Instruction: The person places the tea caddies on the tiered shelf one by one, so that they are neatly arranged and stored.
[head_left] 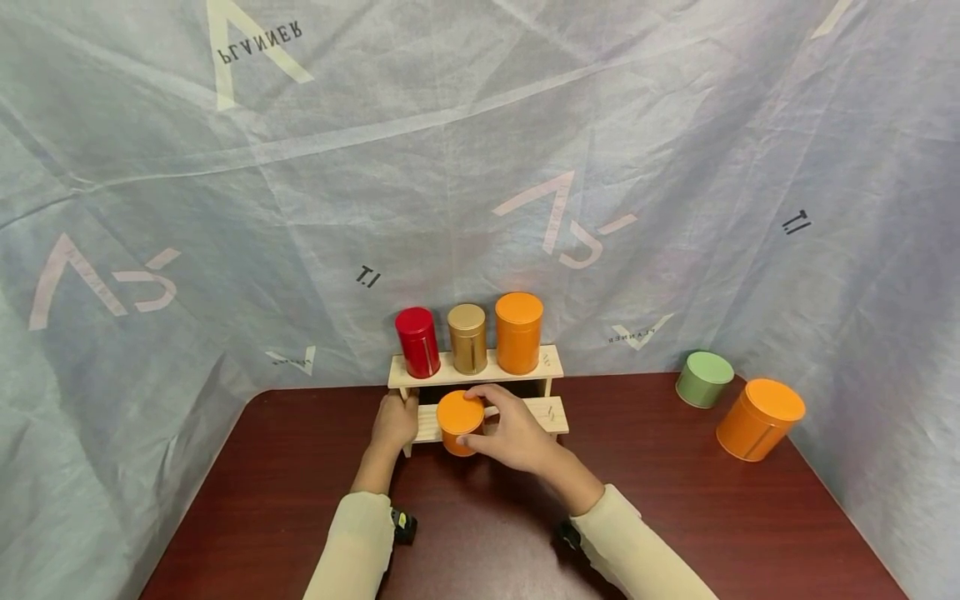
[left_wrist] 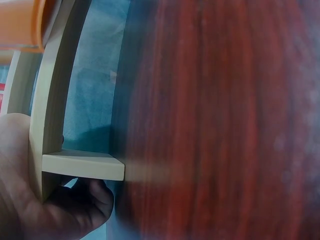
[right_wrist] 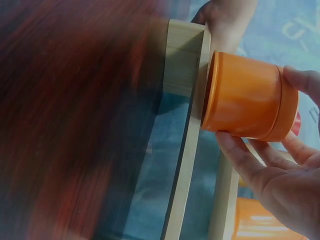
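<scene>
A two-step pale wooden rack (head_left: 545,410) stands on the table. On its lower step is a short orange tin (head_left: 461,423), pinched by the right hand (head_left: 513,432) between thumb and fingers. The right wrist view has the tin (right_wrist: 247,95) against the step board, with the right hand's fingers (right_wrist: 242,155) round its side. At the rack's left end the left hand (head_left: 395,421) grips the lower step; the left wrist view has that hand (left_wrist: 55,210) curled at the board and leg (left_wrist: 85,165). A red tin (head_left: 417,343), a gold tin (head_left: 468,340) and a tall orange tin (head_left: 518,333) stand on the upper step.
To the right on the dark red table (head_left: 645,483) stand a green tin (head_left: 704,380) and a larger orange tin (head_left: 759,420), near the table's right edge. A grey printed cloth (head_left: 450,167) hangs behind the table and at both sides.
</scene>
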